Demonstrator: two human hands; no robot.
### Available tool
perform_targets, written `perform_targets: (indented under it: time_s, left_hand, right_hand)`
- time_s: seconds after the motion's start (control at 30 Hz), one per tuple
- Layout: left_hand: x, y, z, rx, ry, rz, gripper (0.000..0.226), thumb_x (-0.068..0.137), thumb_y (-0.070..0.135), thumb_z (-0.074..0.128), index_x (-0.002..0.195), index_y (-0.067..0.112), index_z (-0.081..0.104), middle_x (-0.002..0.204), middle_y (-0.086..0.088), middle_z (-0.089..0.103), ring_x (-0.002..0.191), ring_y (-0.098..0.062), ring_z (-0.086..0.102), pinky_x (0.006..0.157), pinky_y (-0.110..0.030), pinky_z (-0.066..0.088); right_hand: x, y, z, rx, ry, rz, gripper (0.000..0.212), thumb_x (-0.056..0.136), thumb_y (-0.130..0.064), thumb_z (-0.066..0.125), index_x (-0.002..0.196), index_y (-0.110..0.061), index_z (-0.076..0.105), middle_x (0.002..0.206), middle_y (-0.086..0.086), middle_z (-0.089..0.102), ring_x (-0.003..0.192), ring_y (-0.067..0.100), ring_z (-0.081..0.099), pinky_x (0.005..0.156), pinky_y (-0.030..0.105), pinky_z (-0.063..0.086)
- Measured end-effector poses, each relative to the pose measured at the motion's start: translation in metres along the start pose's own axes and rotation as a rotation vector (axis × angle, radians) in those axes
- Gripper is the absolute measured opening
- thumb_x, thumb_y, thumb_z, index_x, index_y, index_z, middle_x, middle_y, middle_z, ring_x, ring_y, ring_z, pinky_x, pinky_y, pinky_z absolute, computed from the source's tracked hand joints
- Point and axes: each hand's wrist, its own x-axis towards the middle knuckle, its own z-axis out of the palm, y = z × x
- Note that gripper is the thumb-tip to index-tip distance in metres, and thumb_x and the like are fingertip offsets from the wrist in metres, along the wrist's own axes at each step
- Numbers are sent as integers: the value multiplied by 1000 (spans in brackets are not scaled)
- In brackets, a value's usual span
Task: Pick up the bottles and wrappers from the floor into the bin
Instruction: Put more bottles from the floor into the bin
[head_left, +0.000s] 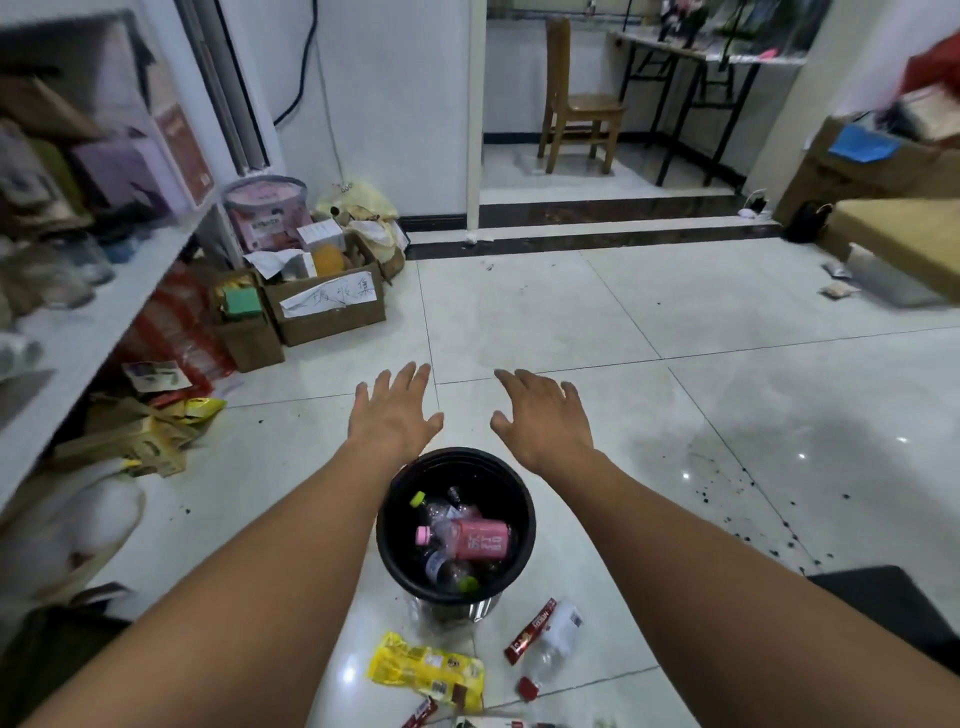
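1. I am looking down at both arms reaching out past the bin (385, 519). My left hand (395, 410) is hanging palm down with the fingers spread wide, and it is holding nothing.
2. My right hand (540, 421) is doing the same beside it: fingers fanned out, palm empty, touching nothing.
3. The bin is standing on the tiled floor (571, 322) between my forearms. It is holding several bottles, with a pink bottle (478, 540) lying on top.
4. Rubbish is lying on the floor nearer to me than the bin: a yellow wrapper (426, 670), a clear bottle (558, 639) with a red wrapper (530, 631) just beside it, and a small red scrap (527, 688). More pieces are showing at the bottom edge, cut off.
5. I am judging this as a gap between pickups. Most bottles seem binned, with one bottle and the wrappers left.
6. For the next move I am thinking of bringing the hands back toward me and down. The clear bottle is calling for fingers curled round its body. The flat wrappers are calling for a pinch at an edge, since they are lying flush on glossy tile.
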Motion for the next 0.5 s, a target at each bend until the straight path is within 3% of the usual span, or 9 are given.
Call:
perform_targets:
  time_s: [0.3,0.5]
  left_hand:
    - [-53,1,-180,0,23,-24,67,96,48,36,151,24,6,160,1,10,145,-27,13,117,-47,9]
    - [-108,-9,-266,-9,9,-18,66,95,49,37,150,21,14,156,0,21,141,-28,23,117,-47,10]
  right_hand:
    - [-19,-50,-187,-23,61,11,58,97,-40,38,151,-25,22,154,3,30,139,25,30,117,42,12]
    - [-66,-77,-269,5,20,48,60,97,-40,39,152,-26,19,156,4,25,140,26,27,118,42,12]
